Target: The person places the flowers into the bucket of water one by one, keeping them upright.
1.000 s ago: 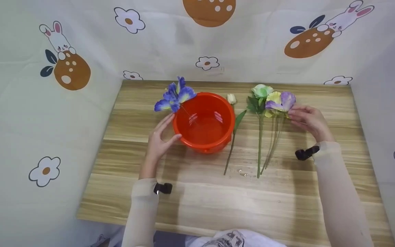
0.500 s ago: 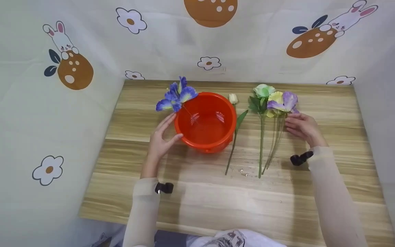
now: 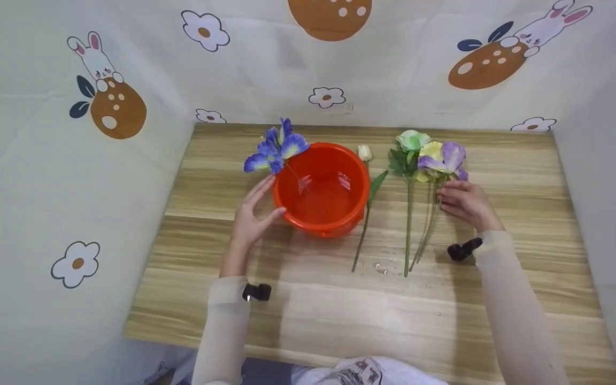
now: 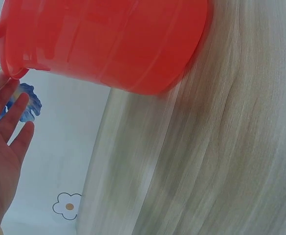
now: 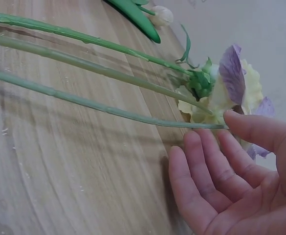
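My left hand [image 3: 251,222] is at the left side of a red bucket [image 3: 335,231], its straight fingers and thumb touching the rim. A blue iris [image 3: 276,149] leans out over that rim, its thin stem running down into the bucket. Over on the right, my right hand [image 3: 471,206] pinches the stem of a purple iris [image 3: 453,156] just below its bloom, between thumb and index finger [image 5: 212,147]. The other fingers spread loosely under the stem. A yellow flower [image 3: 430,151] lies close against the purple one, their stems side by side.
A pale green rose [image 3: 414,140] lies left of the irises. Between it and the bucket lies a white tulip [image 3: 364,153] with a long green leaf. Water drops [image 3: 382,269] wet the wooden table [image 3: 340,321]. Printed cloth [image 3: 393,64] rises behind.
My right hand has slid left and toward me, from beside the purple bloom down to its stem, and now pinches it. The left hand stays at the bucket.
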Demonstrator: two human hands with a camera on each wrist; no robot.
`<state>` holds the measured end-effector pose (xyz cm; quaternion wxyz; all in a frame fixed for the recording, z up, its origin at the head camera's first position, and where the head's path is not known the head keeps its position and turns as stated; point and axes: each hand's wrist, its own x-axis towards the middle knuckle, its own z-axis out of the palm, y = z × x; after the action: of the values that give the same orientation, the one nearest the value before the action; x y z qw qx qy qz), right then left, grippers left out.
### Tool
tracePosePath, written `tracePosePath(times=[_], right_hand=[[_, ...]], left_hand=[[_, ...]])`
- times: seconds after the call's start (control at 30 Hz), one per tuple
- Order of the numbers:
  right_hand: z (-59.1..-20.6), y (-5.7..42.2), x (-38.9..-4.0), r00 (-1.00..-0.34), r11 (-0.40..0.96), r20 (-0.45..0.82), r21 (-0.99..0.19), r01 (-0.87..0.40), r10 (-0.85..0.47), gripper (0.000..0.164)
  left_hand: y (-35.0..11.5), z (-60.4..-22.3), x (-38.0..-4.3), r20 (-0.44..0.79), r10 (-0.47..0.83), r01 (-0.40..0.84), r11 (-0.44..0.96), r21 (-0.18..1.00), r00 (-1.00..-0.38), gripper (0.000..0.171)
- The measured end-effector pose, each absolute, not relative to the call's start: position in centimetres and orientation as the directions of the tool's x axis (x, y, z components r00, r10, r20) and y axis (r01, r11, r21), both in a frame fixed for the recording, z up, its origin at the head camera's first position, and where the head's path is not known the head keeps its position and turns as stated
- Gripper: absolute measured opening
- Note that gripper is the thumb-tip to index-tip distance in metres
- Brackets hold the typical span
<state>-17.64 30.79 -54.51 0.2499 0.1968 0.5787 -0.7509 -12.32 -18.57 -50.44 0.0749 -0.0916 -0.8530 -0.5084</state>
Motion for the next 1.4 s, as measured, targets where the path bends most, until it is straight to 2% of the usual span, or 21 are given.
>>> tracePosePath(times=[0.2,0.47,0.7,0.93,1.07,1.4], right_hand=[[-54.5,30.4,-17.7,-0.79,-0.211,-0.596,-0.761,0.613,-0.147,0.027],[-55.0,30.6,-17.4,-0.8,-0.185,-0.586,-0.778,0.6,-0.129,0.024],[-55.2,30.7,-17.2,-0.812,-0.155,-0.572,-0.797,0.583,-0.116,0.03],[-54.8,30.9,-17.2,-0.801,-0.16,-0.588,-0.785,0.598,-0.11,0.031],[-54.6,31.0,-17.1,-0.805,-0.177,-0.585,-0.785,0.593,-0.102,0.034],[-53.8,31.4,-16.7,-0.846,-0.272,-0.523,-0.804,0.529,-0.098,0.017]], left_hand=[[-18.0,-48.5,-11.5,0.22,0.088,0.236,0.456,0.858,-0.971,0.065],[-18.1,-48.6,-11.6,0.232,0.098,0.251,0.439,0.863,-0.968,0.065],[-18.2,-48.7,-11.7,0.238,0.108,0.262,0.423,0.867,-0.965,0.064],[-19.5,-52.2,-12.9,0.265,0.117,0.289,0.458,0.841,-0.957,0.068],[-19.4,-52.1,-12.9,0.252,0.114,0.276,0.453,0.848,-0.961,0.069],[-19.4,-52.1,-12.9,0.246,0.104,0.266,0.457,0.849,-0.964,0.067]])
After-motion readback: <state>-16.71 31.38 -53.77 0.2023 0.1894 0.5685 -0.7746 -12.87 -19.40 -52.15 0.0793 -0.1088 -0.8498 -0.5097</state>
